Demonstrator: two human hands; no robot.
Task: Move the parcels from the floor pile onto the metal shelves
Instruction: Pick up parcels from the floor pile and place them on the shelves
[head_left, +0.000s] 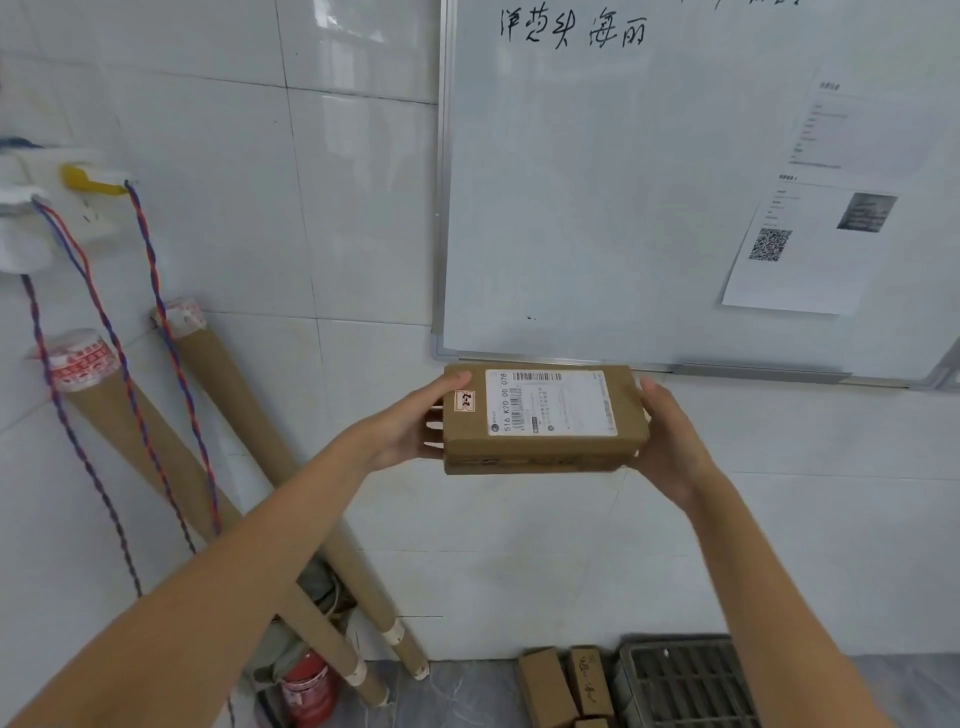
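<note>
Where fingers (434, 415) curl behind, parcel (540, 418) hides them.

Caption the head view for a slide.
Both hands, left hand and right hand, hold a labelled cardboard parcel before a whiteboard.

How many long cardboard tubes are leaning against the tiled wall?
2. One tube stands further left, its taped top near the twisted cables. The other tube leans beside it on the right, passing behind the left forearm. More could be hidden behind the arm.
</note>
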